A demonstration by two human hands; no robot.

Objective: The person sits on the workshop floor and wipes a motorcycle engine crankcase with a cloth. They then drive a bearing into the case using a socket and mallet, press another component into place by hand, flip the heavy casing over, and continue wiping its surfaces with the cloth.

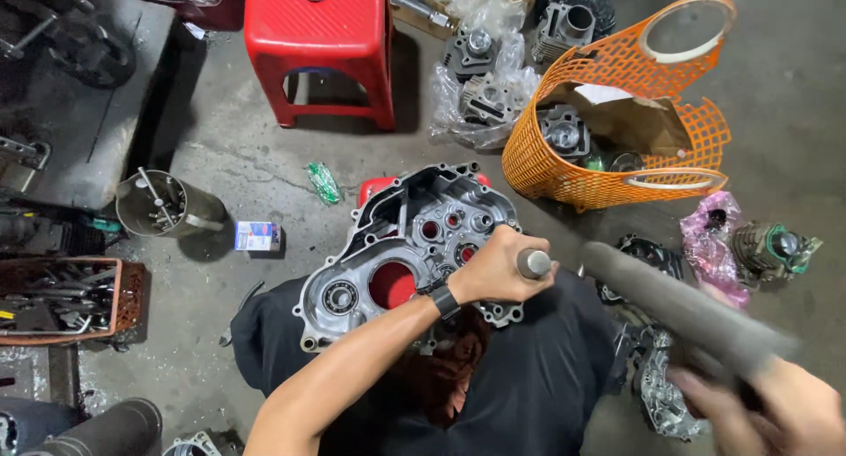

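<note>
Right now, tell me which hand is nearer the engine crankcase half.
Left. The left hand grips a metal rod right over the crankcase half; the right hand swings a blurred grey bar well off to its right.

Black wristband (pixel 443 301), seemingly dark trousers (pixel 529 377)

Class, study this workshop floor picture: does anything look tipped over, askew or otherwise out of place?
Yes. The orange mesh basket lies tipped on its side, engine parts showing inside. A metal can of tools also lies on its side.
</note>
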